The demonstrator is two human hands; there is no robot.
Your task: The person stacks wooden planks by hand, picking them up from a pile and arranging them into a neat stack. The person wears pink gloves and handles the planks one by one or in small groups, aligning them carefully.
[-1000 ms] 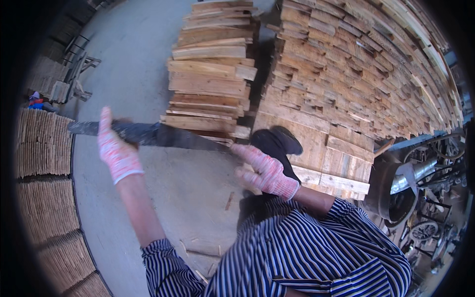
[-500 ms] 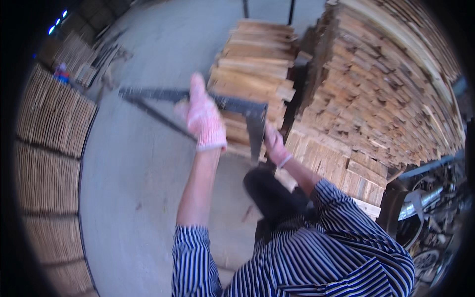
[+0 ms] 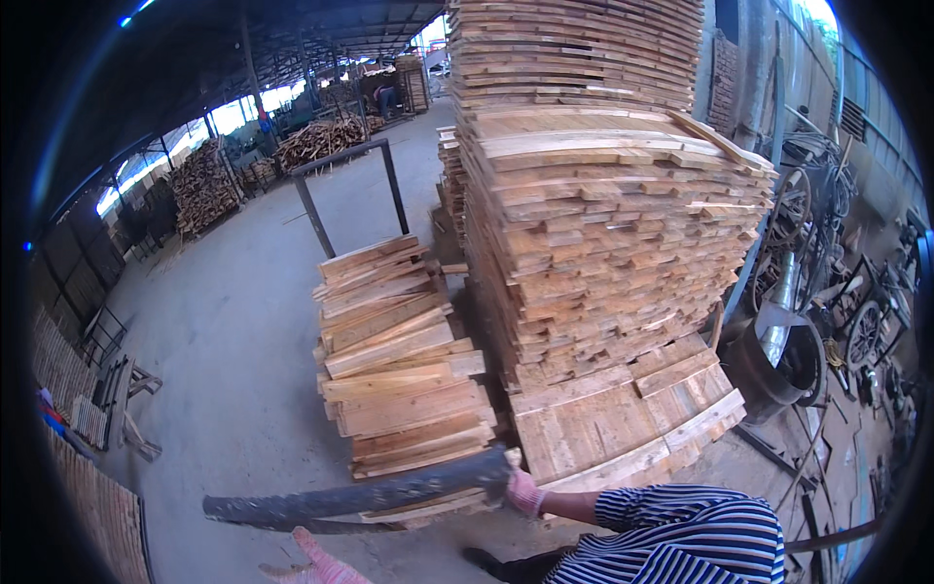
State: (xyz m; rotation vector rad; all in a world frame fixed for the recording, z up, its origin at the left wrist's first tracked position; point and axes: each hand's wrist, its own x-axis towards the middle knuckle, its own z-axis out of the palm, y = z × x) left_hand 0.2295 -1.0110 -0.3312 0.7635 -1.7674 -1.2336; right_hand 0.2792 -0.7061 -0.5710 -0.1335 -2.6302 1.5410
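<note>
A thick dark metal bar (image 3: 350, 499), part of a cart-like frame's near handle, runs across the lower middle of the view. My right hand (image 3: 526, 491), in a pink-and-white knitted glove, grips the bar's right end. Below the bar's left half, my left hand (image 3: 316, 563) shows in a like glove, thumb and fingers spread and nothing held. The lower edge cuts off its wrist. Just beyond the bar lies a stack of rough boards (image 3: 404, 389), laid crosswise. At the stack's far end stands another black metal handle frame (image 3: 342, 154).
A tall stack of planks (image 3: 603, 243) rises close on the right, above a lower board platform (image 3: 623, 419). Right of it are a round metal drum (image 3: 778, 365) and wheeled scrap (image 3: 866, 331). Concrete floor (image 3: 224, 360) stretches left. Wood piles (image 3: 204, 190) stand far back.
The view has tilted up and shows more of the hall. My left hand has come away from the bar and sits lower. My right hand stays at the bar's right end.
</note>
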